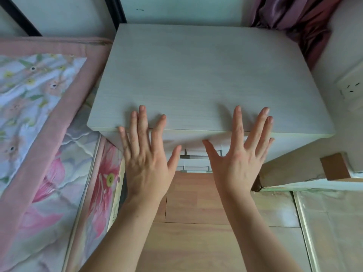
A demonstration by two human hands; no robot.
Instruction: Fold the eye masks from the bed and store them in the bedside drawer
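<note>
Two large things fill the view: a bed (39, 118) on the left, with a pink-bordered floral quilt over a quilted mattress, and a pale wood-grain bedside cabinet (206, 79) pressed just beside it against the wall. Below them runs a wooden floor (194, 232), and to its right lies a pale sheeted surface (324, 222). Purple curtain fabric (298, 18) bunches at the upper right, above a white wall socket (351, 86). The cabinet's top is bare, and its bedside drawer (188, 142) sits closed under the overhanging top edge, with a metal bar handle (193, 156) showing between the two thumbs and a second handle (195, 168) just beneath it. Both bare forearms reach up from the bottom of the frame. The left hand (146, 163) is held flat with its back to the camera, fingers (142, 122) spread and released, the tips reaching over the cabinet's front edge. The right hand (238, 163) mirrors it, fingers (238, 122) fanned out and grasping nothing. No eye masks can be seen on the visible part of the bed or on the cabinet; with the drawer closed, I cannot tell whether they are inside.
</note>
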